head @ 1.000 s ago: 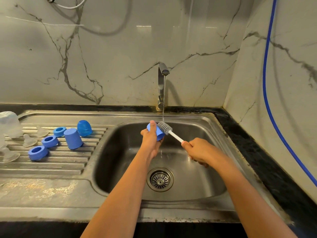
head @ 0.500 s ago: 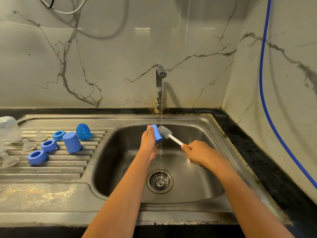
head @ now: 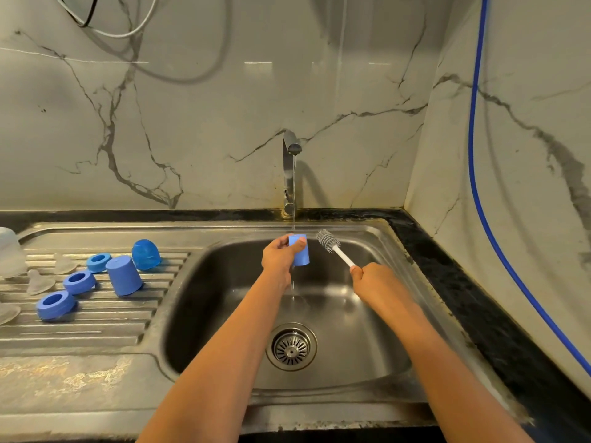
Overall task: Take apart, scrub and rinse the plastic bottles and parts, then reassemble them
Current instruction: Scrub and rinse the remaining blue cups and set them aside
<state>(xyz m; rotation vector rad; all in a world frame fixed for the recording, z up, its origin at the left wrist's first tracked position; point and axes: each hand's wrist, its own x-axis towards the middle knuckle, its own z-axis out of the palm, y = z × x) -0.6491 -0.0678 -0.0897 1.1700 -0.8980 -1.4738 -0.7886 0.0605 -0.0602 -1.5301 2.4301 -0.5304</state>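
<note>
- While gripped in the left hand (head: 279, 257), found directly under the running tap (head: 290, 174), over the back of the sink (head: 224, 282): one blue cap (head: 301, 255), thumb across its front face, fingers curled behind.
- Long axis of the blue cap judged near upright, slightly tilted. Which way its open end faces could not be confirmed.
- Right hand (head: 374, 281) clenched round the lower end of the white brush (head: 332, 246) handle. Bristle head angled up and to the left, just beside the cap's right flank and apart from it, not touching.
- Deciding relation: cap lies left of the bristle head, at about the same height, with nothing between them. Judged to need only a short leftward sweep of the right hand, or a turn of the cap towards the bristles by the left.
- Possible obstruction: tap spout above and behind, with the water thread falling onto the cap. No other hindrance seen.
- Set out on the draining board, well apart to the left: upturned blue cup (head: 123, 274), blue domed cover (head: 145, 254), three blue rings (head: 79, 282), clear teats (head: 38, 281), and a clear bottle (head: 9, 254) cut off by the frame edge.
- Also recorded: drain strainer (head: 291, 346) below the hands, dark worktop (head: 479, 314) round the sink, blue hose (head: 479, 187) down the right wall.
</note>
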